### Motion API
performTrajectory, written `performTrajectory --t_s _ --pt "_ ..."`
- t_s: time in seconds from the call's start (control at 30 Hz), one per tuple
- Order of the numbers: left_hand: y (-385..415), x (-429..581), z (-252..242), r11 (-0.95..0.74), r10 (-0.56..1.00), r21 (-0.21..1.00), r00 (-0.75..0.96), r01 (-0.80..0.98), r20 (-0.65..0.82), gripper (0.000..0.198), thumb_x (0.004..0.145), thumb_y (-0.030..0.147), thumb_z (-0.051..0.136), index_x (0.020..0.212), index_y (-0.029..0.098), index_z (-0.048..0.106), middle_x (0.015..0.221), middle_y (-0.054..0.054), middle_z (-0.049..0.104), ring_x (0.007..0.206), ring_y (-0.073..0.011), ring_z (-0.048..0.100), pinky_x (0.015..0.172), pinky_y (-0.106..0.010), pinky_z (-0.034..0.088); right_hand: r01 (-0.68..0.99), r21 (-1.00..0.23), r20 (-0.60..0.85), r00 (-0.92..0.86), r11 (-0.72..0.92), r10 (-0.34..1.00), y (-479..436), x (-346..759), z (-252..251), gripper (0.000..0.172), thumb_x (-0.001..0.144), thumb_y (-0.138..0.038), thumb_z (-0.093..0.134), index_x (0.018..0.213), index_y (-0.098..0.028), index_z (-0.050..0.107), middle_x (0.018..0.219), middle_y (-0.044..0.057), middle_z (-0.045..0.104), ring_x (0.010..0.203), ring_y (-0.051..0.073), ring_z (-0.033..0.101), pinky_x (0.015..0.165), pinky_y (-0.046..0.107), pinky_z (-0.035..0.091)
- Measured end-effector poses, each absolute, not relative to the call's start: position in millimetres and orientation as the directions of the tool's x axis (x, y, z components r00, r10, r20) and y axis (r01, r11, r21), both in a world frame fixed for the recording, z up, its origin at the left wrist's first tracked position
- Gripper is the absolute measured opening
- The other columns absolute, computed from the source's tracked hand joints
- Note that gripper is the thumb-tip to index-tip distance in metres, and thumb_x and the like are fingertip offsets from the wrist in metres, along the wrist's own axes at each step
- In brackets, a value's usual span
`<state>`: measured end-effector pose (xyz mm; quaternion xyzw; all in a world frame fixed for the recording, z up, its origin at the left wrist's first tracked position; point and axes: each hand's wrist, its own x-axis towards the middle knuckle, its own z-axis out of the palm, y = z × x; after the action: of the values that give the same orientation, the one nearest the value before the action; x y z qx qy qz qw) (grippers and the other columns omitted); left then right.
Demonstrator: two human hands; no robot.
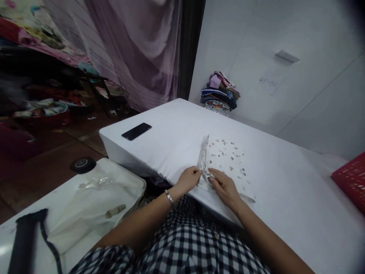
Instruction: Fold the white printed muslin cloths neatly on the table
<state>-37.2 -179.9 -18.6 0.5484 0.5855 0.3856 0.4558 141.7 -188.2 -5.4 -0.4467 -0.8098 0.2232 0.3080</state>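
Observation:
A folded white cloth (228, 156) with a small dark leaf-like print lies near the front edge of the white-covered table (176, 125). Its left side shows several stacked layers. My left hand (188, 178), with a silver bracelet at the wrist, pinches the front left corner of those layers. Beside it, my right hand (225, 186) grips the same corner, thumb and fingers closed on the fabric. Both hands nearly meet there. The underside of the cloth is hidden.
On the table's left part lies a black phone (137, 131). A pile of folded clothes (219, 93) stands by the wall, and a red basket (350, 182) at the right edge. A lower white table (114, 167) at left bears a round black object (83, 165).

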Motion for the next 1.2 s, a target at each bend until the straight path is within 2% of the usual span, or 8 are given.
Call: performTrajectory --t_s 0.2,0.4,0.53,0.67,0.8,0.97,1.07,1.2 --pt "-185.7 -36.0 -16.1 0.298 0.932 0.942 0.166 0.156 -0.322 0.029 0.081 0.038 0.039 0.064 0.018 0.05 0.058 0.0 0.056 0.04 -0.0095 0.044 0.041 -0.023 0.027 0.622 -0.507 0.345 -0.488 0.597 0.802 -192.8 139.9 -12.6 0.037 0.09 -0.033 0.043 0.125 -0.026 0.056 0.128 0.007 0.056 0.12 0.022 0.049 0.103 0.042 0.038" --pt "-182.1 -48.2 -17.7 0.192 0.936 0.867 0.179 0.46 -0.302 0.03 0.081 0.033 0.038 0.056 0.019 0.047 0.048 0.002 0.05 0.04 -0.0112 0.044 0.046 -0.025 0.034 0.684 -0.273 0.277 -0.618 0.677 0.736 -198.0 134.4 -13.4 0.043 0.091 -0.027 0.041 0.134 -0.022 0.045 0.136 0.008 0.047 0.126 0.023 0.042 0.103 0.046 0.035" --pt "-175.2 -56.6 -4.9 0.02 0.983 0.697 0.113 0.716 -0.144 0.032 0.084 0.033 0.035 0.069 0.018 0.058 0.072 -0.006 0.066 0.068 -0.0179 0.06 0.066 -0.028 0.041 0.704 -0.174 0.21 -0.657 0.689 0.724 -198.6 129.9 -14.8 0.048 0.089 -0.024 0.043 0.137 -0.019 0.041 0.142 0.009 0.04 0.13 0.025 0.036 0.105 0.047 0.032" --pt "-158.8 -45.1 1.8 -0.023 0.999 0.654 0.041 0.756 -0.011 0.042 0.087 0.046 0.033 0.105 0.018 0.058 0.109 -0.01 0.064 0.1 -0.0227 0.058 0.084 -0.031 0.04 0.704 -0.2 0.178 -0.658 0.682 0.732 -202.3 124.8 -9.6 0.052 0.086 -0.025 0.048 0.138 -0.018 0.039 0.143 0.011 0.037 0.132 0.026 0.033 0.107 0.049 0.029" --pt "-146.0 -27.3 -0.5 -0.013 0.999 0.623 0.037 0.782 -0.025 0.046 0.087 0.047 0.036 0.116 0.015 0.05 0.116 -0.014 0.058 0.105 -0.026 0.056 0.086 -0.034 0.04 0.65 -0.369 0.177 -0.653 0.664 0.737 -204.2 137.4 6.5 0.054 0.086 -0.032 0.05 0.138 -0.022 0.04 0.141 0.009 0.04 0.13 0.025 0.036 0.108 0.05 0.026" --pt "-145.4 -25.1 -3.4 -0.025 0.998 0.574 0.052 0.818 -0.03 0.036 0.087 0.038 0.038 0.112 0.014 0.049 0.111 -0.015 0.058 0.101 -0.0265 0.056 0.082 -0.034 0.039 0.739 -0.609 0.298 -0.125 0.289 0.947 -173.5 202.6 17.6 0.044 0.085 -0.042 0.048 0.124 -0.024 0.056 0.133 0.007 0.051 0.122 0.025 0.046 0.101 0.044 0.039" --pt "-143.0 -29.0 -5.3 -0.032 0.997 0.595 0.066 0.803 -0.036 0.033 0.086 0.04 0.04 0.105 0.015 0.05 0.104 -0.014 0.06 0.094 -0.0255 0.058 0.077 -0.032 0.04 0.64 -0.76 0.027 0.203 -0.111 0.979 -150.2 239.5 13.5 0.059 0.077 -0.045 0.057 0.13 -0.02 0.05 0.136 0.01 0.047 0.114 0.027 0.052 0.09 0.039 0.047" --pt "-133.1 -32.9 -7.6 0.007 0.992 0.675 0.079 0.738 -0.097 0.034 0.083 0.043 0.045 0.102 0.016 0.05 0.098 -0.012 0.063 0.09 -0.0251 0.059 0.073 -0.031 0.04 0.344 -0.845 -0.323 0.28 -0.408 0.904 -138.2 253.3 9.9 0.078 0.074 -0.046 0.064 0.14 -0.016 0.035 0.131 0.014 0.052 0.11 0.025 0.055 0.087 0.035 0.047"
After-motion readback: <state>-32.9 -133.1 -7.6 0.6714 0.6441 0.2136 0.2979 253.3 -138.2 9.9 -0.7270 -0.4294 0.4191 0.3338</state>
